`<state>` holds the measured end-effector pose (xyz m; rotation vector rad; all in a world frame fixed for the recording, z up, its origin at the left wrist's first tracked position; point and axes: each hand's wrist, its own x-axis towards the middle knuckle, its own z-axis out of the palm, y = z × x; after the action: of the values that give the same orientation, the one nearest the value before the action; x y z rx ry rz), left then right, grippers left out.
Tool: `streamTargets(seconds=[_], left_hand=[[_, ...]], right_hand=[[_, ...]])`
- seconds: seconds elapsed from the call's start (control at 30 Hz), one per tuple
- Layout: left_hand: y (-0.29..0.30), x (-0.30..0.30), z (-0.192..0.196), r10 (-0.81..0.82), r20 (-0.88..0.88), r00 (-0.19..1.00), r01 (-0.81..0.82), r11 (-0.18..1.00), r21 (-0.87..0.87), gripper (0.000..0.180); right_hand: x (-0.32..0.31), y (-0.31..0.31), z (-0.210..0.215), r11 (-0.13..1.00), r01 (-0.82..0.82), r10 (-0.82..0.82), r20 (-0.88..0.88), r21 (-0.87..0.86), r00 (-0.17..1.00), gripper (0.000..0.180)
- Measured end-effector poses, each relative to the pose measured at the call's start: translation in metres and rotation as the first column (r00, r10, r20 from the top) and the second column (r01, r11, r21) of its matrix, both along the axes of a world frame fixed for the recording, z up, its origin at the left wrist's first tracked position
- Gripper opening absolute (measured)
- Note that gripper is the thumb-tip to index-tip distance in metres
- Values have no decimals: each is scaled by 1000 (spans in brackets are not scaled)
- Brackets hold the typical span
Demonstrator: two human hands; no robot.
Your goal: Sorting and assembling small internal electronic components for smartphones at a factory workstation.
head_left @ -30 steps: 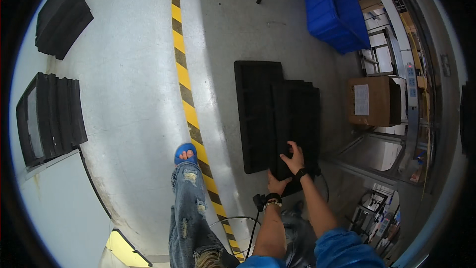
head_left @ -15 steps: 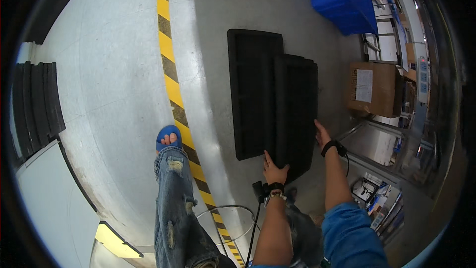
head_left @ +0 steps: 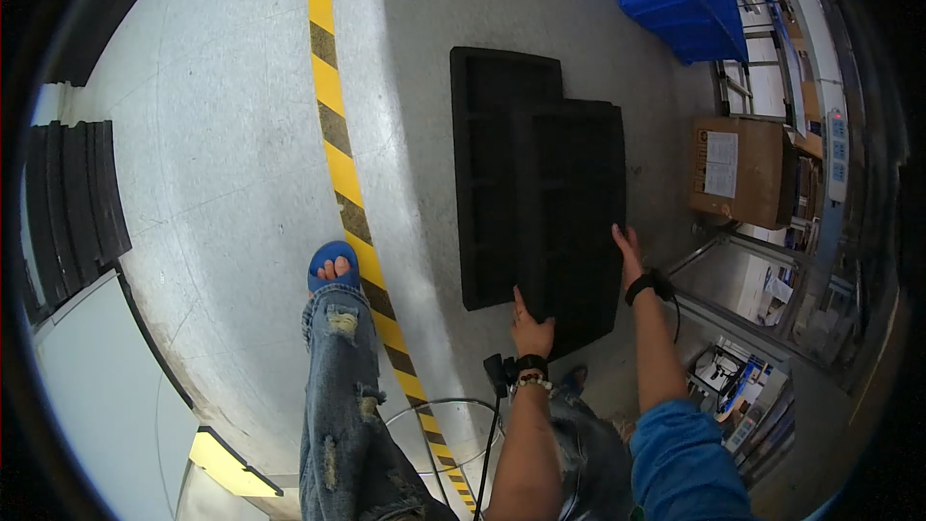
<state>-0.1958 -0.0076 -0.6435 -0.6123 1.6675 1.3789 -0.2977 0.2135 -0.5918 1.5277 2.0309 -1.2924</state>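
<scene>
Front tray: a black rectangular tray with shallow compartments (head_left: 581,183) stands between the two hands and partly overlaps the tray at its left; whether it is lifted, I cannot tell.
Rear tray: a second black rectangular tray with a raised rim (head_left: 487,203) lies on the grey smooth floor (head_left: 415,0), its right part covered.
Left hand: the bare left hand (head_left: 532,330) touches the lower left corner of the front tray, forefinger pointing up along the edge, thumb apart from it; how firmly it grips, I cannot tell.
Right hand: the bare right hand (head_left: 629,253) is at the right edge of the front tray, fingers upward; whether it is closed on the edge, I cannot tell.
Left wrist: a black band (head_left: 531,364) and a beaded bracelet (head_left: 533,382).
Floor line: a yellow and black striped tape (head_left: 340,169) runs left of both trays.
Right side: a brown cardboard box with white paper (head_left: 749,188) is below a blue plastic crate (head_left: 680,0).
</scene>
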Motion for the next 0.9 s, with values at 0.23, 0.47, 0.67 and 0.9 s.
streamTargets(seconds=[0.23,0.47,0.67,0.9], left_hand=[[-7,-16,16,109,10,994,-109,994,25,106],[-36,-62,46,239,-224,945,-259,964,-64,104],[-77,-113,41,301,-311,902,-327,945,-34,101],[-77,-125,17,61,-226,972,-137,932,-337,96]], right_hand=[[-16,-7,5,970,58,-49,44,-235,998,124],[-32,-37,34,975,32,-49,-70,-222,996,118],[-79,-70,22,961,-95,63,-132,-259,989,116],[-56,-67,-35,979,-160,147,-108,-124,983,118]])
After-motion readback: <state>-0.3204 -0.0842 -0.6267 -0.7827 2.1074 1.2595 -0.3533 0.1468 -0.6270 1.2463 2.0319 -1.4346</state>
